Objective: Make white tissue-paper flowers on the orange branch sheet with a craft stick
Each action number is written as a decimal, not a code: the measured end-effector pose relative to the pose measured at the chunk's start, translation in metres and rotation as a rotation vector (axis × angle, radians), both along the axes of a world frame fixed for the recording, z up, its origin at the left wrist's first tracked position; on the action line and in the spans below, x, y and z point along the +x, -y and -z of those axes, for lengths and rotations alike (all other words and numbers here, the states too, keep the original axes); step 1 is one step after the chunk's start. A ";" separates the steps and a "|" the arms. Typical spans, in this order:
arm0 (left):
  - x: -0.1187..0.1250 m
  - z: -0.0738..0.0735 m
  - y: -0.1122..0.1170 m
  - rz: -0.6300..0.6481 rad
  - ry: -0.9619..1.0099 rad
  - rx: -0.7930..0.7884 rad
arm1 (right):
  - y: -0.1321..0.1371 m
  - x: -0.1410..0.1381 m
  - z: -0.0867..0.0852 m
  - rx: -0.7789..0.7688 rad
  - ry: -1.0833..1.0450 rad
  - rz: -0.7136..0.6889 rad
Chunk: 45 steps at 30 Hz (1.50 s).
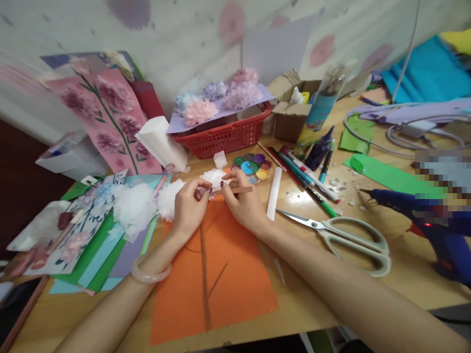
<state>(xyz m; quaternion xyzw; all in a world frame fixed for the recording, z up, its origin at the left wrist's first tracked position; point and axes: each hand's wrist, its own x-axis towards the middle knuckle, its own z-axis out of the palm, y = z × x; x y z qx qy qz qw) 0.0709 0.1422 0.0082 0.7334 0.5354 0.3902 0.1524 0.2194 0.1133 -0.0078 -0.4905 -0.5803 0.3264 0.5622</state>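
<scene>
Both forearms enter from the bottom edge, elbows cut off. Orange paper (217, 274) lies flat on the table (368, 289), a brown painted stem running up it; its top edge is hidden under the hands. Left hand (189, 208), bangle at the wrist, pinches a white tissue flower (213, 177) between thumb and fingertips. Right hand (243, 201) pinches the same flower from the other side, with a brown stick (241, 189) lying across its fingers; whether that stick is a brush I cannot tell. Scissors (346, 235) lie to the right, blades apart. Beyond the hands: paint palette (253, 166), then red basket (224, 135), partly covered by blurred paper flowers.
</scene>
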 end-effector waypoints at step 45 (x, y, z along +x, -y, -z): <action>-0.059 0.003 0.068 0.493 -0.756 0.489 | 0.011 0.000 -0.002 -0.049 -0.002 0.013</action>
